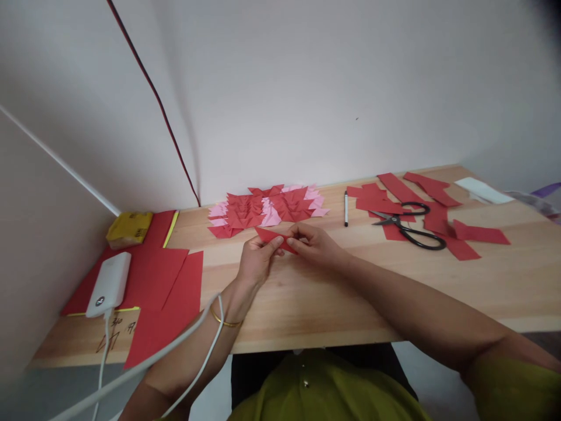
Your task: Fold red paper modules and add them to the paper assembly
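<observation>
Both my hands meet over the middle of the wooden table (333, 292), pinching a small folded red paper piece (272, 237). My left hand (256, 260) grips its near left part with fingers closed. My right hand (315, 242) holds its right end, fingers curled over it. Just beyond the hands lies a pile of folded red and pink paper pieces (269, 209). A gold bangle (224, 320) circles my left wrist.
Black scissors (409, 225) lie on red paper strips (421, 207) at the right, with a pen (346, 208) beside them. Red paper sheets (158, 286), a white power bank (109, 283) with cable and a yellow packet (129, 228) sit at the left. Walls close the back and left.
</observation>
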A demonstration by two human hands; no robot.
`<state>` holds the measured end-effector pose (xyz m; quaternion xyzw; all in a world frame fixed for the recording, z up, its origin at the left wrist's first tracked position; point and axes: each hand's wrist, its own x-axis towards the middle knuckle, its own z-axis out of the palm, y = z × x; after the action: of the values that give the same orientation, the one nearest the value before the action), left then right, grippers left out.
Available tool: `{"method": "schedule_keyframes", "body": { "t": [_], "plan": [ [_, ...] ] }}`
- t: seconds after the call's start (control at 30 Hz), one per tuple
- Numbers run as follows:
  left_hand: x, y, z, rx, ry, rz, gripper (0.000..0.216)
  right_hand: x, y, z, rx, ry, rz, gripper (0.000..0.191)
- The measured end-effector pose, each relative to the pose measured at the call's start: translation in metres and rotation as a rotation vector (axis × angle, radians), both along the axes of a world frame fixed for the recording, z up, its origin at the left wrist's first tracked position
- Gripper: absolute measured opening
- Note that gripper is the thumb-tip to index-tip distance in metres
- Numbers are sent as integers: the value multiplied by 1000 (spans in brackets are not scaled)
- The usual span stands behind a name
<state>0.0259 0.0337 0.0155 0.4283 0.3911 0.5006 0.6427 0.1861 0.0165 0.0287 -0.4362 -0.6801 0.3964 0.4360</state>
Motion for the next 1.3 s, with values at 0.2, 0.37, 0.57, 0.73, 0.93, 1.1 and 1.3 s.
{"method": "schedule_keyframes", "body": {
  "t": [0.2,0.37,0.57,0.73,0.93,1.1,1.3],
  "plan": [
    [-1,0,-4,6,24,-4,21,0,0,1,12,-36,-31,18],
    [-3,-1,-7,10,85,-128,21,-1,-1,5,4,1,-49,19],
    [-4,0,-8,5,124,-85,22,0,1,3,-47,60,33,17],
    [-2,0,-5,-28,46,-43,22,1,2,3,-50,100,102,17],
    [3,-2,2,-84,-38,-1,24,3,4,4,-98,101,100,23],
    [2,-1,3,-147,-63,-41,25,6,5,5,-91,105,136,18],
    [0,-1,-4,-72,46,-53,23,5,2,5,-176,3,82,17]
  ]
}}
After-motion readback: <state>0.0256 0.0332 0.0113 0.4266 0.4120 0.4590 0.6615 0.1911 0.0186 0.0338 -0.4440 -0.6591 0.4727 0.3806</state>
